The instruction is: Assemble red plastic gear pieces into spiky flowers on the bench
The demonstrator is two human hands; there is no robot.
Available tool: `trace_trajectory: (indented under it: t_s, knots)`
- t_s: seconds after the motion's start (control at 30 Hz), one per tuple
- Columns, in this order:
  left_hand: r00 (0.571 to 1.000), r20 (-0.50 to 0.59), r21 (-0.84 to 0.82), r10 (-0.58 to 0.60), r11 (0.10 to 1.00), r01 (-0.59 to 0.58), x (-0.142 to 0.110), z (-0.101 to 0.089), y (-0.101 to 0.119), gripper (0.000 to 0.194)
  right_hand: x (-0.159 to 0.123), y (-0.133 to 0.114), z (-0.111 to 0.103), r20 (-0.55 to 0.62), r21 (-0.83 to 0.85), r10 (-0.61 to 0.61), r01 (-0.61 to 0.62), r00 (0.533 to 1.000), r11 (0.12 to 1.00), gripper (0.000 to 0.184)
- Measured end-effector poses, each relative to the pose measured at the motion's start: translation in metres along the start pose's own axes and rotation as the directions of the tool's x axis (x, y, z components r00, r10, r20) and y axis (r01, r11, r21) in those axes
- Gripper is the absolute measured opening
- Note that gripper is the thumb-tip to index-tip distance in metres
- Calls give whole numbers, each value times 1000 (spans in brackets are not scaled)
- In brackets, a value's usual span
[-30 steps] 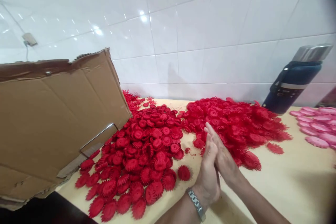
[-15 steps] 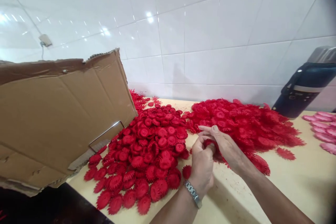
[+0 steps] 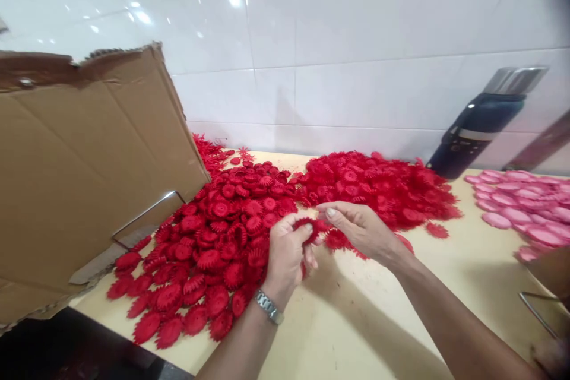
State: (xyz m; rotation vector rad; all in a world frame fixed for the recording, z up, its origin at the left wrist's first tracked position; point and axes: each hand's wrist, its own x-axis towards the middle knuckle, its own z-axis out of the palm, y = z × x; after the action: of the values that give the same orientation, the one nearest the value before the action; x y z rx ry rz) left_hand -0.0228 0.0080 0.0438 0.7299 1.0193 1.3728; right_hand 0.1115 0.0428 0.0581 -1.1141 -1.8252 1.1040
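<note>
My left hand [image 3: 285,255], with a metal-band watch on its wrist, is closed on a red petal disc [image 3: 308,229] with a toothed edge. The thumb presses on the disc's face. Just right of it, my right hand [image 3: 363,228] has its fingers stretched forward and the thumb near them; I see nothing held in it. To the left lies a heap of curled red petal discs [image 3: 218,208], cupped at their edges. Behind the right hand spreads a second heap of flatter red petal discs [image 3: 351,181].
A cardboard panel [image 3: 89,148] with a wire clip [image 3: 146,214] stands at left. A dark blue flask [image 3: 476,127] is at the back right, by the tiled wall [image 3: 356,95]. Pink petal pieces [image 3: 521,202] lie at right, near another cardboard edge [image 3: 550,270] on the yellowish table [image 3: 356,332].
The view has turned right, showing more of the pink pieces. My right hand has come away from the left, which keeps the red disc.
</note>
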Motion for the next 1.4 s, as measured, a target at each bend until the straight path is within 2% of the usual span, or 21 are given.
trace_trajectory:
  t_s: [0.2,0.47,0.63,0.73,0.8,0.87,0.97,1.1,1.23,1.33,1.4]
  knots:
    - [998,54,68,-25,997,22,-16,-7,-13,15,-20,9,7,13,-73,-44,45,999,996,36]
    - [994,75,87,-82,993,76,-21,-7,-23,22,-34,11,12,26,8,-36,36,999,999,33]
    - [997,33,145,-71,987,66,-21,-9,-27,30,-36,9,15,35,156,-19,13,999,988,28]
    - [1000,-1,163,-19,986,19,-20,-9,-32,33,-35,7,18,98,271,18,-44,995,962,22]
    - [999,37,121,1,993,-6,-20,-8,-33,31,-34,7,20,151,340,32,-82,988,937,21]
    - [993,114,40,-3,999,-2,-20,-6,-33,27,-33,8,20,156,347,41,-93,987,933,20]
    - [979,195,-78,-55,994,72,-21,-4,-30,18,-32,13,17,85,241,64,-83,994,967,15]
    - [962,220,-117,-159,975,188,-19,-2,-26,32,-29,19,8,-11,-84,-13,12,1000,996,12]
    - [960,210,-62,-187,977,204,-18,2,-23,25,-28,15,0,67,-306,-37,56,997,950,7]
    - [953,230,-41,-198,976,213,-18,6,-21,23,-29,14,-3,78,-372,-9,37,997,927,13]
    - [940,262,-24,-219,972,233,-18,10,-20,23,-31,18,-5,80,-316,28,-1,996,949,16]
